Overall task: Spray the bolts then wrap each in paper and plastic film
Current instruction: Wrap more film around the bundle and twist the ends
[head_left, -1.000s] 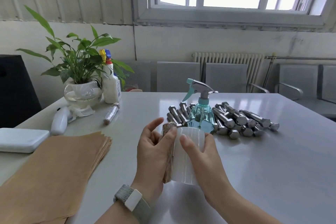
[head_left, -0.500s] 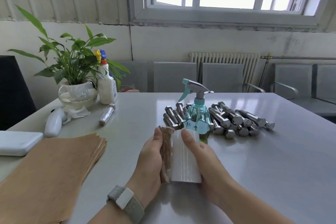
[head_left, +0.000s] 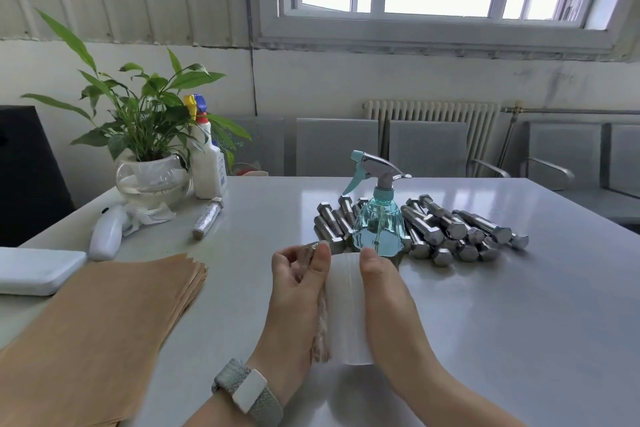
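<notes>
My left hand grips a paper-wrapped bolt, thumb and fingers curled round its top end. Right beside it, my right hand holds a roll of plastic film, thumb on its upper edge. The film lies against the wrapped bolt. Behind my hands stands a teal spray bottle in front of a pile of several bare steel bolts. A stack of brown paper sheets lies at the front left. One finished film-wrapped bolt rests near the plant.
A potted plant in a glass bowl, a white cleaner bottle, a white handheld device and a white flat box crowd the table's left side. Grey chairs line the far edge.
My left fingers have curled round the top of the wrapped bolt, and both hands with bolt and film roll have shifted slightly toward me.
</notes>
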